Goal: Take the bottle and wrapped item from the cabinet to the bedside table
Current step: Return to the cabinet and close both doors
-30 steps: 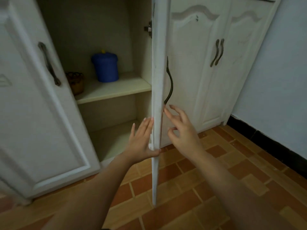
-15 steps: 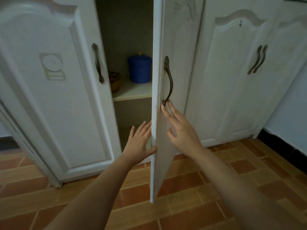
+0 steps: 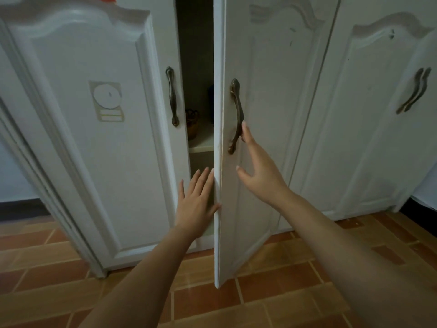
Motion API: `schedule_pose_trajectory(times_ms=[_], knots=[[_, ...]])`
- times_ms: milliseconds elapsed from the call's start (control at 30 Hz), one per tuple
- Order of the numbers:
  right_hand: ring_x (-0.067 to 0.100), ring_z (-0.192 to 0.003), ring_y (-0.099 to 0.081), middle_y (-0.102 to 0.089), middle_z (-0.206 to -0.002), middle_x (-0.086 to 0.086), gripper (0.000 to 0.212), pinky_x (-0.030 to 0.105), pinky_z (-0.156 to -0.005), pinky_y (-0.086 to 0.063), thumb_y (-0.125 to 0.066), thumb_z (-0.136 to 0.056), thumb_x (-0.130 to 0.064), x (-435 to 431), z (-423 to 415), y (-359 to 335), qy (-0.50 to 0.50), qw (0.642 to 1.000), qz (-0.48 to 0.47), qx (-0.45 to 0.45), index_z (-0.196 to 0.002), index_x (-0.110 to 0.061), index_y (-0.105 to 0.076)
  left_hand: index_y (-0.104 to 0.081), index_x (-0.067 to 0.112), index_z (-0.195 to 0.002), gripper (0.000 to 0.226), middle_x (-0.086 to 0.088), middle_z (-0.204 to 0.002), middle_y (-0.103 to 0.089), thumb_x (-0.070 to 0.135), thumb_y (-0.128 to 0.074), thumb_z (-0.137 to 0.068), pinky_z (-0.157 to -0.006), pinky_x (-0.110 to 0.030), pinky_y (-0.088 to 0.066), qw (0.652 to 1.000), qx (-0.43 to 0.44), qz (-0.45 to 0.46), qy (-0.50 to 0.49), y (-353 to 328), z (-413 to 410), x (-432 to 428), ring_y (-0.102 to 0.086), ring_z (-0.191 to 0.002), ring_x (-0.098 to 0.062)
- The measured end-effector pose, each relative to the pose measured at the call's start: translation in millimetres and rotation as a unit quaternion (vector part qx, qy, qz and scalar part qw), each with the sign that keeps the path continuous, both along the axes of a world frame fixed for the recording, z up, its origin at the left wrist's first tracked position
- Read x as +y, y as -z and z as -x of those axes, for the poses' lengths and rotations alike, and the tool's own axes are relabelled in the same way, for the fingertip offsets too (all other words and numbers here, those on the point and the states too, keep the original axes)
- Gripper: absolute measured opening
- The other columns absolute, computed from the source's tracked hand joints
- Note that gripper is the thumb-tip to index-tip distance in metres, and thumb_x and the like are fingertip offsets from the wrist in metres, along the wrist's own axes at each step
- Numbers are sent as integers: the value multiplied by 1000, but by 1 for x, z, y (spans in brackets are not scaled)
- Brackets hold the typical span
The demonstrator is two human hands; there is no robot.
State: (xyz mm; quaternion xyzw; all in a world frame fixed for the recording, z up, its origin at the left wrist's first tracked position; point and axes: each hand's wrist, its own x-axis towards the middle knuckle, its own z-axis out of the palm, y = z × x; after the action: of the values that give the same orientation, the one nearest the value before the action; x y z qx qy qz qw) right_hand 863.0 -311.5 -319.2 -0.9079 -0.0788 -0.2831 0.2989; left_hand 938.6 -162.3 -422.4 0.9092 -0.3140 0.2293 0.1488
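White cabinet doors fill the view above a floor of orange-brown tiles. Neither the bottle nor the wrapped item can be made out: only a narrow dark gap shows between the 2 middle doors, and in it a small brown basket-like thing stands on a shelf, with a dark blue shape just behind the edge of the right-hand door, mostly hidden. The right-hand door of that pair stands ajar, its front edge turned toward the camera. The left hand lies flat against that edge low down, fingers spread and pointing up into the gap, thumb touching the door's edge; its grip is open and holds nothing. The right hand is on the door's outer face, fingers extended upward with the tips touching the lower part of the curved bronze handle, thumb held apart; its grip is open too, not wrapped round the handle. The left-hand door carries a matching handle and a pale label with a round disc. Farther right, 2 handles sit side by side on another pair of closed doors.
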Motion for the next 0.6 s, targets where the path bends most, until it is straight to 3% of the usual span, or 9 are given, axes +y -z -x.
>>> schedule_pose_trajectory(times_ms=[100,167,400,500,600], knots=[[10,-137,-20,-18,-153,-4,84,27,-106,-20,-55,-88,-19,6,-16,-1,6,1000,0,-11,-134,-45,11,6,19,-145,100,-7,-153,-10,42,-64,-77,-111,-51,-9,997,-73,10,-2,4,-9,3,-5,-140,-22],[11,-137,-19,-17,-153,-3,83,28,-106,-20,-54,-89,-19,10,-26,-1,4,1000,5,-14,-134,-43,10,7,19,-145,102,-7,-152,-8,41,-64,-75,-113,-51,-7,995,-104,2,9,8,-18,7,0,-141,-22],[-1,-132,-7,-9,-154,-3,81,24,-106,-13,-53,-89,-14,18,-59,0,17,999,31,-21,-144,-30,3,6,23,-146,114,-10,-151,-7,48,-72,-67,-108,-57,-15,992,-116,-42,-27,14,-55,16,-8,-139,-28],[-4,-131,1,-1,-155,-5,82,14,-104,-4,-53,-88,-11,19,-76,2,28,998,57,-24,-144,-28,4,5,25,-146,117,-15,-150,-9,49,-75,-63,-107,-59,-20,992,-111,-32,-47,15,-70,15,-13,-139,-33],[-5,-132,6,5,-153,-9,82,4,-100,4,-51,-89,-9,21,-91,2,23,997,77,-15,-143,-26,8,3,26,-146,119,-17,-150,-9,47,-77,-61,-108,-59,-15,992,-112,-20,-57,18,-86,16,-3,-140,-32]])
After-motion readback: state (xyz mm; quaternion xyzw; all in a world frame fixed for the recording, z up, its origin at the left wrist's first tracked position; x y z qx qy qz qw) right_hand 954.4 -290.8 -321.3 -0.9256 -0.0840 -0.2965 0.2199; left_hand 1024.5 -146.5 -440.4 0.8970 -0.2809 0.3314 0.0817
